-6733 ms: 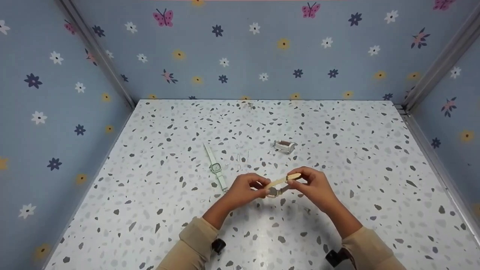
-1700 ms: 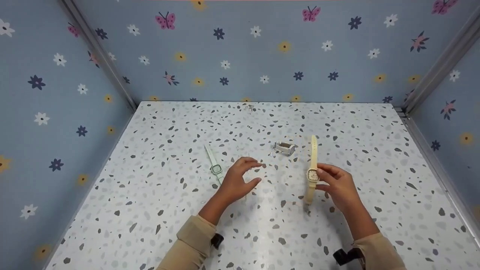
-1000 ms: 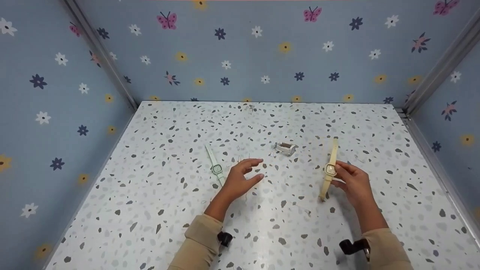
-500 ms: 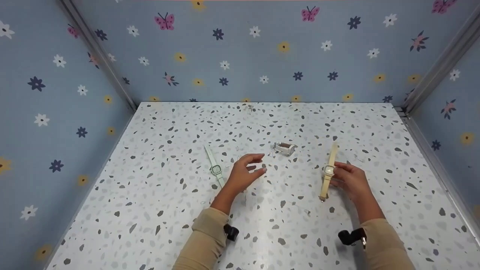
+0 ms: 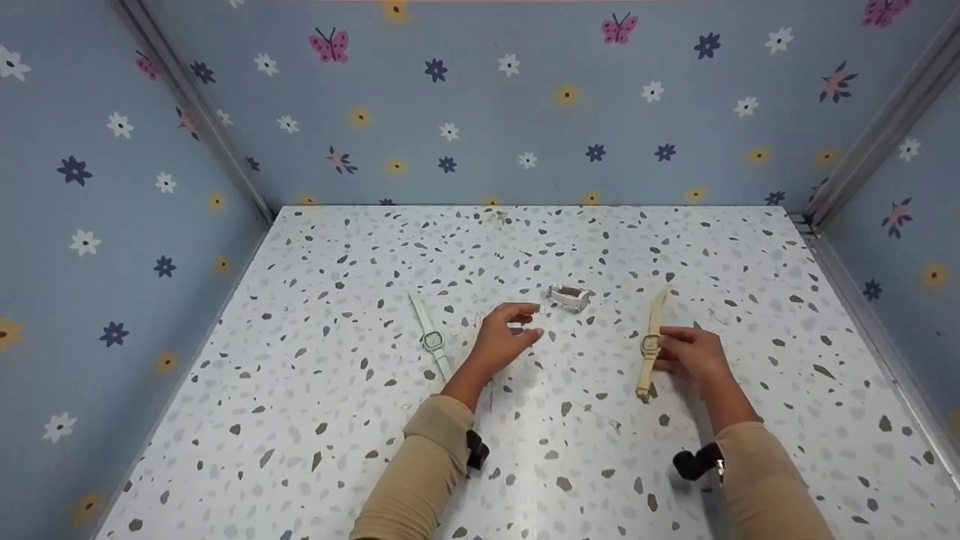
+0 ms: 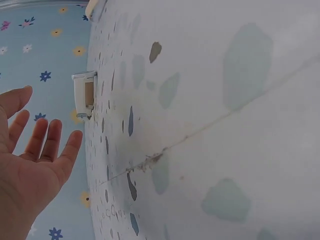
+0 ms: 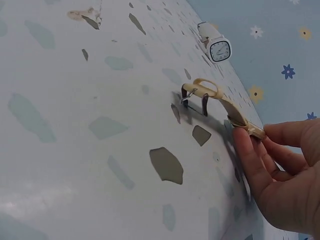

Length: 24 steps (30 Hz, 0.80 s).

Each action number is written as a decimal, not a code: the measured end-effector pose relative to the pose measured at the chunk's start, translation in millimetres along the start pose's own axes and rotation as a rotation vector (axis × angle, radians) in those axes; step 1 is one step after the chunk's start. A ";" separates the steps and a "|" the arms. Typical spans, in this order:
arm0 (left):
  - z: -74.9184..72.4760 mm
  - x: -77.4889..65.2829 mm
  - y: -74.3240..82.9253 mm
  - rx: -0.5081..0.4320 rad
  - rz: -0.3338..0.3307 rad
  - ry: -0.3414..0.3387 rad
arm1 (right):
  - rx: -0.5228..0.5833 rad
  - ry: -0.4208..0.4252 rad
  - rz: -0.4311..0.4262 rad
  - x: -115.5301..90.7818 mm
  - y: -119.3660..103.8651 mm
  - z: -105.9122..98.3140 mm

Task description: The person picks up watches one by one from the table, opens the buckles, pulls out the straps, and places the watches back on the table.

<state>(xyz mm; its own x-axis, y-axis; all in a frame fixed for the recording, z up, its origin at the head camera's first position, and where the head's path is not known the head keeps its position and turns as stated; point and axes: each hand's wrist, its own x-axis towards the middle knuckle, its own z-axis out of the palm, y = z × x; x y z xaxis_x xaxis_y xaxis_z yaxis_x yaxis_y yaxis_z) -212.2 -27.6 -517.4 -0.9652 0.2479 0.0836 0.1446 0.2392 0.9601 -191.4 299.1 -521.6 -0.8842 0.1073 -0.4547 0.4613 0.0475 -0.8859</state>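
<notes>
- Right hand (image 5: 694, 354): the grip pinches the yellow watch (image 5: 651, 343) at its case, between thumb and fingers.
- Yellow watch: extended lengthwise on the right side of the table (image 5: 330, 457), strap unfastened, buckle end toward the person; whether the buckle touches the surface is hard to judge.
- Left hand (image 5: 504, 339): grip released, fingers loosely bent and thumb apart, above the table between the green watch and the white watch.
- Green watch (image 5: 433, 341): laid out on the table left of the left hand, its near strap end partly hidden by the left forearm.
- White watch (image 5: 568, 301): on the table beyond and between the hands, strap curved into a loop.
- Background: blue wall (image 5: 480, 97) printed with flowers and butterflies.
</notes>
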 end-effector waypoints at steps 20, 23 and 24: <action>16.9 30.4 2.0 0.085 -0.069 -0.007 | -0.233 0.128 -0.027 4.3 -5.5 5.7; 19.2 34.2 2.4 0.120 -0.057 -0.011 | -0.272 0.131 -0.040 1.5 -7.1 6.2; 19.9 35.4 2.7 0.141 -0.057 -0.011 | -0.287 0.133 -0.043 -0.1 -7.9 6.6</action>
<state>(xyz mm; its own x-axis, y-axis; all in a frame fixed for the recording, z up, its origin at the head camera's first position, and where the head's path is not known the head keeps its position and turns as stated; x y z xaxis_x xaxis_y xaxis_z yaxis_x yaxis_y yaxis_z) -241.6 0.5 -517.1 -0.9704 0.2400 0.0261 0.1192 0.3825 0.9162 -195.4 292.1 -515.2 -0.8948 0.2272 -0.3843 0.4421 0.3308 -0.8337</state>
